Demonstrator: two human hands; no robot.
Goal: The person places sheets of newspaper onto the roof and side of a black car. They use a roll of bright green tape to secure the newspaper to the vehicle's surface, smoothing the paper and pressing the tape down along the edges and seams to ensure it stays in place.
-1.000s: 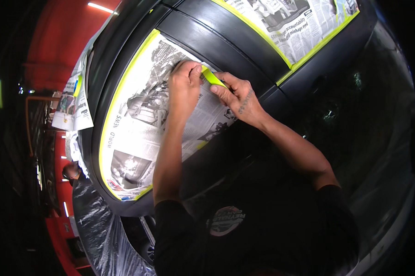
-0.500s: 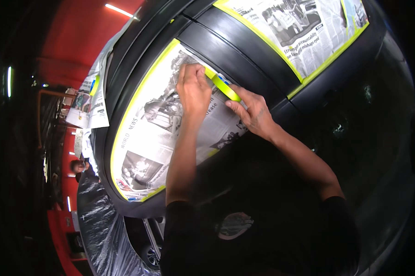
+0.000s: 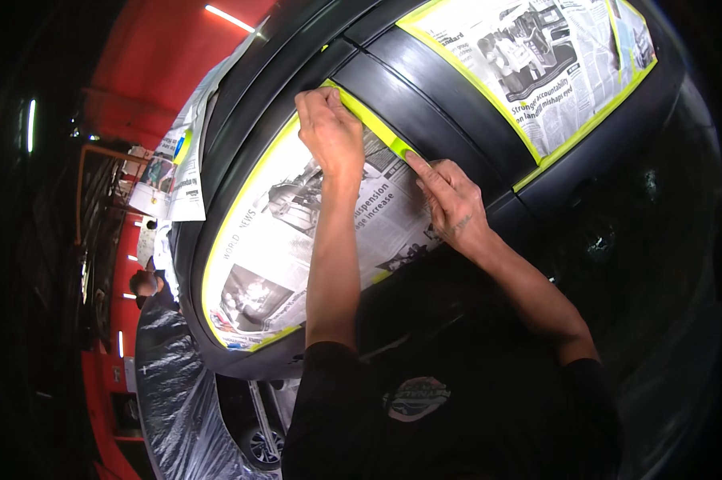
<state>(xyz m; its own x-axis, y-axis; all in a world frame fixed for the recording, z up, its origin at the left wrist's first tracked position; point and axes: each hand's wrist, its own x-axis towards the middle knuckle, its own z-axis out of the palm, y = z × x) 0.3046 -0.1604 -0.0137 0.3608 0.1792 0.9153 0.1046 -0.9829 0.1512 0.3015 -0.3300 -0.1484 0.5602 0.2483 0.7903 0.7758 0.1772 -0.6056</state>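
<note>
A strip of bright yellow-green masking tape [image 3: 369,118] runs taut between my hands along the upper right edge of a newspaper sheet [image 3: 289,240] covering a black car's side window. At the top corner of that sheet, my left hand [image 3: 330,132] has its fingers bent and closed at the strip's far end. My right hand [image 3: 455,202] is closed around the tape roll, which is mostly hidden by the fingers; the strip meets it at the thumb. More yellow-green tape borders the newspaper's left and lower edges.
Another taped newspaper sheet [image 3: 537,72] covers the window at upper right, beyond a black pillar [image 3: 425,88]. Loose newspaper [image 3: 186,172] hangs at the left. Dark plastic sheeting [image 3: 173,392] drapes a vehicle at lower left, near a wheel [image 3: 263,445]. A person [image 3: 145,284] is in the background.
My left hand has moved up and left to the sheet's top corner. The tape strip between the hands is longer and straighter, and the roll in my right hand shows less.
</note>
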